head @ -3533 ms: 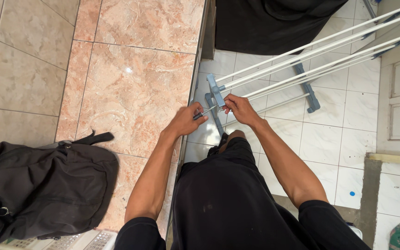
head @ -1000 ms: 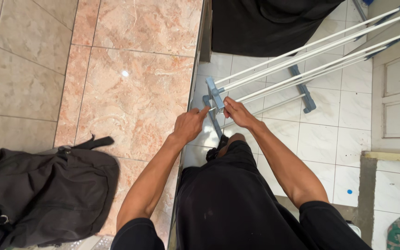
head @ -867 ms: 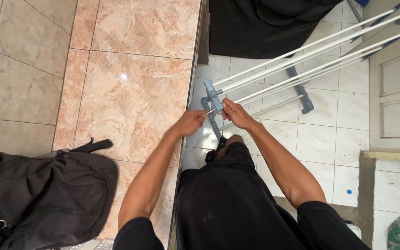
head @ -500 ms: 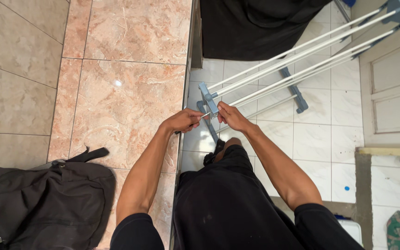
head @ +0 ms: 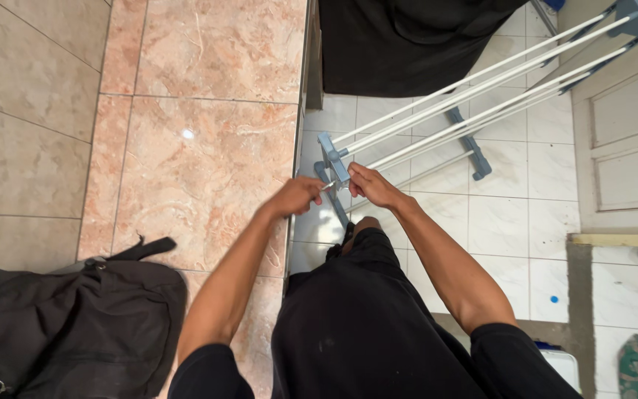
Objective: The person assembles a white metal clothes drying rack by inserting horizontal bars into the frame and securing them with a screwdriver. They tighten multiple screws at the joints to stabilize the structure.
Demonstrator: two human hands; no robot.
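Drying rack end — gripped between both hands.

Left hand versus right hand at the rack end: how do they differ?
The left hand sits beside the drying rack, fingers pinched at a thin rod end near the grey end bracket. The right hand lies just below the bracket, fingers curled toward it. The left forearm crosses pink tile; the right crosses white tile. Both are bare.
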